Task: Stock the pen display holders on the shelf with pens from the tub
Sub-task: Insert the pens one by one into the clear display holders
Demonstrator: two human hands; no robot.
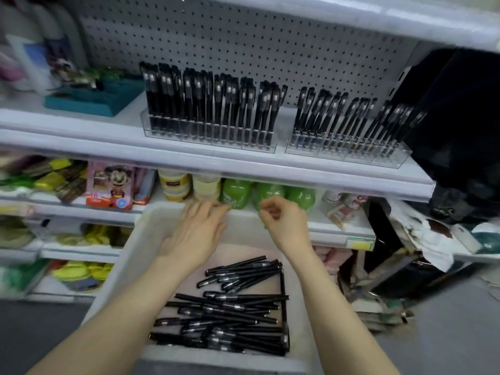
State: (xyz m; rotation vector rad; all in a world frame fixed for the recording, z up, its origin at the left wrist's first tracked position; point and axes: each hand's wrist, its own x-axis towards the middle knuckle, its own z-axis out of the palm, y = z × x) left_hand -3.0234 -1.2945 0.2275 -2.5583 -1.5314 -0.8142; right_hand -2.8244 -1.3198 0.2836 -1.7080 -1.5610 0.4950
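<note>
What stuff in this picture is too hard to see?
All head view:
- Green bottles: tops hidden by the shelf above.
- Right hand: curled fingers hide whether it pinches anything.
- Packets on the lower left shelves: blurred.
- Dark object at the shelf's right end: too dark to name.
- Tub: near corners behind the forearms.

My left forearm and right forearm are bare as far up as I see; left hand and right hand bare too.

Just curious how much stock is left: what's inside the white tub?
Loose black pens lie piled in the tub, mostly at its near end. Both forearms hide part of its pinkish floor.
</note>
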